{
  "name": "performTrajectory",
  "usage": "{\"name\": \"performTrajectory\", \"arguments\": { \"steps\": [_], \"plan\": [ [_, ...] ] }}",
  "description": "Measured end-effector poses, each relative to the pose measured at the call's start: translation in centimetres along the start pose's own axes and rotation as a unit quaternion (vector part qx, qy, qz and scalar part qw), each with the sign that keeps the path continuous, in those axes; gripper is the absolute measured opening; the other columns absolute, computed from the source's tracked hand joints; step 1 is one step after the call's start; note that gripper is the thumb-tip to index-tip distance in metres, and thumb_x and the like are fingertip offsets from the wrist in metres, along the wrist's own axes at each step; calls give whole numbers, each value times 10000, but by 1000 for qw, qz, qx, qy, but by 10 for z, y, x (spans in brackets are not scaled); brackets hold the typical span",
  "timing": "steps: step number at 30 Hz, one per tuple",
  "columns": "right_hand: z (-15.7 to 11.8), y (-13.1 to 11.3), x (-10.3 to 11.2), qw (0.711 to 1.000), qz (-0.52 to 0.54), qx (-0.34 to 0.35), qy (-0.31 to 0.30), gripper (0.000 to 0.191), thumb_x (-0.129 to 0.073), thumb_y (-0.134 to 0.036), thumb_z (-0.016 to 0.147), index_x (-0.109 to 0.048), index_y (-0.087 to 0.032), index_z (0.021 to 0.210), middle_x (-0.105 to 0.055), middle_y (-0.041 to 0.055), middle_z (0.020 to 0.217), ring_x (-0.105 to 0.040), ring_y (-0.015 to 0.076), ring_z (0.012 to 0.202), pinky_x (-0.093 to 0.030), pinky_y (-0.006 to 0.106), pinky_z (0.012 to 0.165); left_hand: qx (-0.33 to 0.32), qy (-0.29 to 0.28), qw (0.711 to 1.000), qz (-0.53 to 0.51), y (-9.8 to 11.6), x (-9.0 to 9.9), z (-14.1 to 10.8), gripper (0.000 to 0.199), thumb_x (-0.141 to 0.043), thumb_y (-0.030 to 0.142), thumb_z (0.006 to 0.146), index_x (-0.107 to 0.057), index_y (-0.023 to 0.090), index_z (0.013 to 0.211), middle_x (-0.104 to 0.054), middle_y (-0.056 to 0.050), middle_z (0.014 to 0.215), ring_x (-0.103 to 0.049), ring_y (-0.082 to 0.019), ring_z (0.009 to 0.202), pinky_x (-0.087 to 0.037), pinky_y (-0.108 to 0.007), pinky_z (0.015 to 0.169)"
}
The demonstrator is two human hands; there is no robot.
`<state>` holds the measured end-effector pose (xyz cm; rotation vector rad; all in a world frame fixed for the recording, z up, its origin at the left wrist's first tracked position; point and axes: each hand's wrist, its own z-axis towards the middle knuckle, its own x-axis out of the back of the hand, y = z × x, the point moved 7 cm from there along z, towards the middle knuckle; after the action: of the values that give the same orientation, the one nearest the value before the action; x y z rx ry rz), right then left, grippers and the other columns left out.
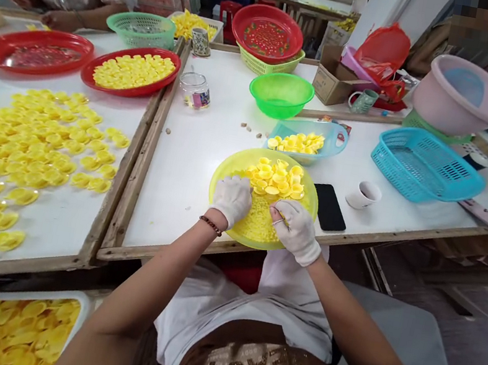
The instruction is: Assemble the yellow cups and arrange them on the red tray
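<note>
Yellow pieces [275,178] — heaped just beyond the gloved left hand [232,200] and right hand [297,232].

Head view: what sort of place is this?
Probably a small hand-work workshop: yellow pieces lie spread across a long table, with a blue basket nearby and a co-worker's hand at the far end.

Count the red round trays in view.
3: one red tray at far left, a second red tray beside it holding yellow pieces, a third red tray at the back on a yellow-green basket. More may be hidden.
</note>
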<state>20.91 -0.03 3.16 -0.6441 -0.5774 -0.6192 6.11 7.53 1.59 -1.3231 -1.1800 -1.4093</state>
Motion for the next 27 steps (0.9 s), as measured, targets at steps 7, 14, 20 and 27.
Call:
{"name": "performTrajectory", "arguments": {
  "steps": [7,14,20,27],
  "plan": [
    [-1,2,-3,1000,16,-22,-13,176,-511,-243,1012,-672,-196,957,-749,90,934,-681,236,868,-545,388,826,47,-21,995,-85,27,-2,-20,331,-425,333,1026,-647,105,1112,-681,-211,1109,-683,-347,1011,-519,-422,821],
    [-1,7,7,995,75,-58,19,184,-497,-214,1009,-676,-196,1049,-746,100,989,-698,237,941,-563,401,889,-2,142,959,-245,17,8,-16,238,-436,202,996,-642,186,1116,-682,-135,1083,-661,-259,993,-517,-376,875],
    [1,6,9,992,112,-58,-2,170,-521,-164,991,-667,-190,1075,-740,92,987,-692,230,930,-569,387,860,44,91,966,-238,1,5,22,176,-583,276,943,-683,176,1046,-697,-122,1037,-665,-273,985,-512,-384,876],
    [-7,3,6,993,118,-28,-12,194,-534,-149,982,-645,-206,1132,-732,95,1003,-705,264,931,-606,449,815,55,63,966,-245,15,-1,25,124,-634,298,927,-700,202,968,-707,-113,1021,-691,-252,955,-539,-377,842]
  ]
}}
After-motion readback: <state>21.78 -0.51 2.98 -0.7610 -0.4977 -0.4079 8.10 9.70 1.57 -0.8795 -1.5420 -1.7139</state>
